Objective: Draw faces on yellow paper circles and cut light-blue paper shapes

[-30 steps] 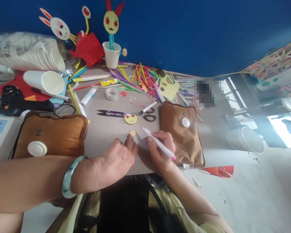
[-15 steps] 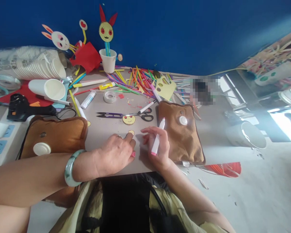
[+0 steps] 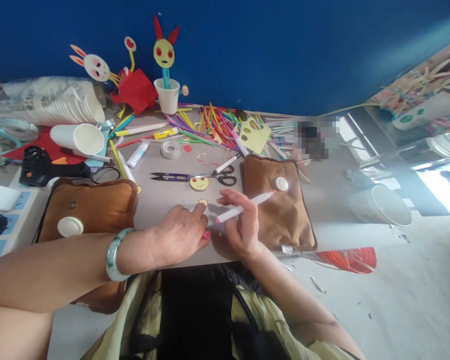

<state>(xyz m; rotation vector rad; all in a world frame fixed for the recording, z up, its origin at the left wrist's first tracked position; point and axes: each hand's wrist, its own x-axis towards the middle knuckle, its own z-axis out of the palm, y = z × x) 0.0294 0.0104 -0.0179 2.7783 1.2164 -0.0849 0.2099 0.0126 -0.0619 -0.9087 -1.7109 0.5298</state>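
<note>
Pinching the pen [image 3: 229, 214], the right hand [image 3: 244, 231] has turned its tip rightward, likely pausing drawing; left hand [image 3: 172, 232] clasps a cap [image 3: 206, 235].

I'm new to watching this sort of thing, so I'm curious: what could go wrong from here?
Perhaps two things. The right hand's grip holds an uncapped white marker with its tip over a brown plush pouch, which it could stain; I can't tell whether they touch. The scissors overlap the smiling paper face, so lifting them might drag it.
</note>
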